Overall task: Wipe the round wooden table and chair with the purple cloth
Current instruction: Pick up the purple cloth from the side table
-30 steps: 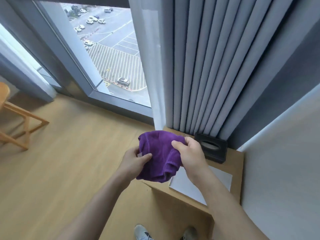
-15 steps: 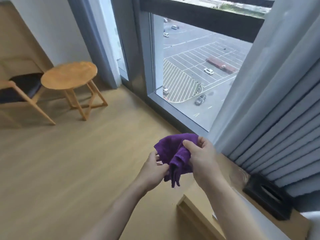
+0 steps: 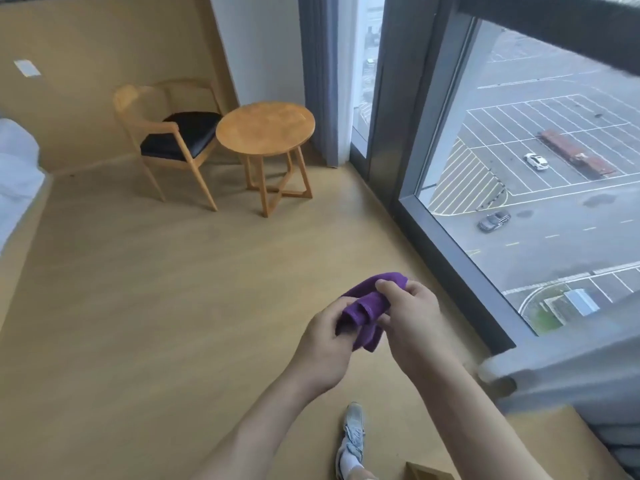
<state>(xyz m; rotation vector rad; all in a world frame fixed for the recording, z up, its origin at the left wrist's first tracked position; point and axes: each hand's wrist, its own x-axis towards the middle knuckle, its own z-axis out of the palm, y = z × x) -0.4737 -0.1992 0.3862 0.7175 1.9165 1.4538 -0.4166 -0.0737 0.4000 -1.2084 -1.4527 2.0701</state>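
Note:
I hold the bunched purple cloth (image 3: 363,306) between both hands in front of me, above the floor. My left hand (image 3: 322,348) grips its lower left part, and my right hand (image 3: 412,320) pinches its upper right part. The round wooden table (image 3: 266,128) stands far ahead near the window corner, on crossed legs. The wooden chair (image 3: 173,133) with a black seat cushion stands just left of the table, touching or nearly touching its edge. Both are well out of arm's reach.
A tall window (image 3: 519,168) with a dark frame runs along the right. Grey curtains (image 3: 320,77) hang behind the table. A white bed (image 3: 17,168) edges in at the left. Wooden floor (image 3: 156,306) stretches between me and the table. My shoe (image 3: 353,434) shows below.
The view has swung left, away from the side cabinet and tissue box, bringing the table and chair to the centre. Both hands still hold the cloth, now bunched tighter.

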